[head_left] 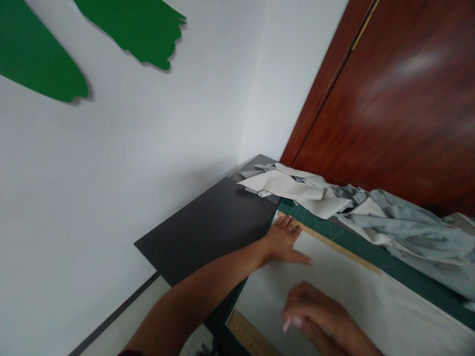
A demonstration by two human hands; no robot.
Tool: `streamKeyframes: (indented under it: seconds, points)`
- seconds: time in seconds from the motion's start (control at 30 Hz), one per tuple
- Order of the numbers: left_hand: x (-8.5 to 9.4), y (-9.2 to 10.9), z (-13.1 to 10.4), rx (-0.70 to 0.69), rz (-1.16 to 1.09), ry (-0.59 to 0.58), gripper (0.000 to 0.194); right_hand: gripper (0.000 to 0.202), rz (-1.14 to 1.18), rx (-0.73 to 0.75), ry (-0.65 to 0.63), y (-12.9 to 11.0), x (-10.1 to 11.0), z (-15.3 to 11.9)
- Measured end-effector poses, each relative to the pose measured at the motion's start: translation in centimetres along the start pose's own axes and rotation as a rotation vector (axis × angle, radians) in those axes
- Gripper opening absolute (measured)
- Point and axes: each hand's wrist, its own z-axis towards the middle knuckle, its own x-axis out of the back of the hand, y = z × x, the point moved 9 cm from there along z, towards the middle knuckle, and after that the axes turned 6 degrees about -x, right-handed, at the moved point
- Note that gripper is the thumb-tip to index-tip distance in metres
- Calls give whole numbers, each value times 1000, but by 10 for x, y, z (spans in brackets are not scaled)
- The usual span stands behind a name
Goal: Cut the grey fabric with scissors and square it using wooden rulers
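Note:
My left hand [284, 241] lies spread on a pale sheet of cloth [356, 287], its fingertips on the end of a long wooden ruler [341, 249] along the sheet's far edge. Closer to me, my right hand [315, 314] hangs over the sheet, fingers curled in a pinch round a small pale piece [286, 324], blurred, that may be chalk. A second wooden ruler [250, 336] rests at the sheet's near left edge. Under the sheet, a green cutting mat [330, 230] shows along the far side.
Crumpled grey and white cloth [404, 217] is heaped behind the mat. A dark grey board [208, 217] extends to the left beside the white wall [148, 138]. Beyond the cloth stands a reddish-brown wooden door [415, 109]. Green shapes [137, 29] are on the wall.

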Motion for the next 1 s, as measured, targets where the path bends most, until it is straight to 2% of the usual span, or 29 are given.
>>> streamKeyframes:
  seconds: [0.07, 0.13, 0.17, 0.3, 0.4, 0.5, 0.63, 0.83, 1.0]
  points:
    - [-2, -1, 2, -11, 25, 10, 80, 25, -49, -83, 81, 22, 25, 35]
    - [-2, 0, 4, -27, 30, 33, 71, 25, -90, -88, 158, 45, 50, 68]
    - [-1, 2, 4, -47, 15, 56, 76, 26, -122, -87, 186, 58, 62, 83]
    - [8, 4, 0, -67, -64, 158, 117, 31, -318, -165, 289, 119, 102, 128]
    - [7, -1, -2, -12, -59, 128, 122, 29, -372, -190, 336, 148, 120, 149]
    - [4, -2, -2, -4, -57, 96, 121, 27, -416, -204, 335, 162, 125, 164]
    - [2, -3, 0, -2, -69, 99, 122, 25, -457, -213, 272, 173, 117, 177]
    - [2, -3, 2, 4, -75, 78, 126, 27, -503, -228, 230, 187, 111, 187]
    - [3, -1, 1, -5, -85, 77, 129, 19, -513, -255, 230, 194, 111, 188]
